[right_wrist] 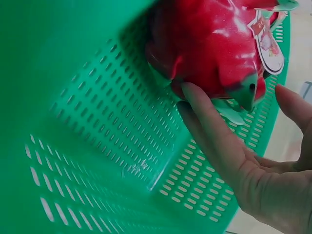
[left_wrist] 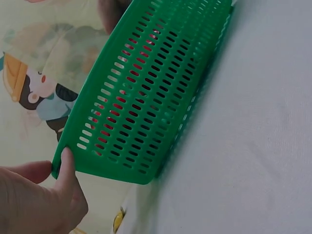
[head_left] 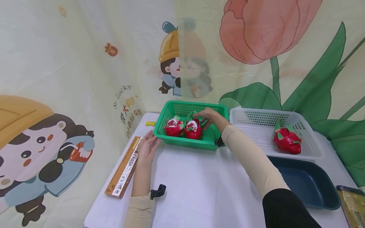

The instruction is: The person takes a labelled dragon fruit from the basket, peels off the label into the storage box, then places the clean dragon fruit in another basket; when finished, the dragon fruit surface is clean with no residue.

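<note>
Two red dragon fruits with stickers, a left one [head_left: 173, 128] and a right one [head_left: 194, 130], sit side by side in a green basket [head_left: 185, 144]. My left hand [head_left: 147, 147] is at the basket's near left corner; the left wrist view shows thumb and finger pinching the rim. Reaching in from the right, my right hand [head_left: 209, 115] is beside the right fruit. In the right wrist view its extended fingertips touch that red fruit [right_wrist: 209, 48], while the thumb stands apart from it.
A white basket [head_left: 248, 128] at the right holds another dragon fruit [head_left: 287, 141]. Before it is a dark blue tub [head_left: 310, 183], with a gold package [head_left: 353, 205] beyond. On the left lie a long PASTA box [head_left: 124, 171] and a small yellow packet [head_left: 150, 123]. Printed curtains hang behind.
</note>
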{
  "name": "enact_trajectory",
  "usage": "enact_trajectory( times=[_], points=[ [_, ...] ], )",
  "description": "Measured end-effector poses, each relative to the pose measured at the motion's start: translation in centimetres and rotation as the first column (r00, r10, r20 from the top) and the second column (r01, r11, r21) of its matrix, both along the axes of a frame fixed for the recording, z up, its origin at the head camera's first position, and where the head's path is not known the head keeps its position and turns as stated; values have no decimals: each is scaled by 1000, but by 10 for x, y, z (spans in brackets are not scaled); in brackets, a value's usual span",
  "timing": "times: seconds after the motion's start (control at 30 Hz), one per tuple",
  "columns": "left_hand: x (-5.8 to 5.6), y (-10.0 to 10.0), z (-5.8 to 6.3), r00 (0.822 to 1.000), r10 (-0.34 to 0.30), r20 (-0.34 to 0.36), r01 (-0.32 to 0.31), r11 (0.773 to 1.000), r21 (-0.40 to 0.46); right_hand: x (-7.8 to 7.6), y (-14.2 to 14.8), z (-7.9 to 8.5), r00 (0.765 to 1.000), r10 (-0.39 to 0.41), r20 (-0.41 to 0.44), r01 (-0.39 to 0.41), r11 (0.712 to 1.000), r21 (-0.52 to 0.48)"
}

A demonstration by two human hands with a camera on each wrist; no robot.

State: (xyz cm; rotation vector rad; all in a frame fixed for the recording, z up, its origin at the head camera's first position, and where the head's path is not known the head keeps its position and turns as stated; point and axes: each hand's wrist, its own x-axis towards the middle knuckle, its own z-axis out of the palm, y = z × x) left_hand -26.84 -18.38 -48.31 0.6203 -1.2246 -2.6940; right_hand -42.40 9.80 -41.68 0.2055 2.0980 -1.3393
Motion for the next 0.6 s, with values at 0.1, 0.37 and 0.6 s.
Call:
enact_trajectory(
  times=[0.1,0.37,0.6],
  points=[
    [0,0,-2,1000,5,-10,-5,1000,-3,-1,-3,-2,1000,18,4,-18,1000,26],
    [0,4,-5,999,29,-13,-29,999,16,-3,0,-6,997,78,2,-78,997,11],
    [0,4,-3,999,32,-6,-32,998,45,-3,7,-8,997,78,-11,-79,993,-90]
  ],
)
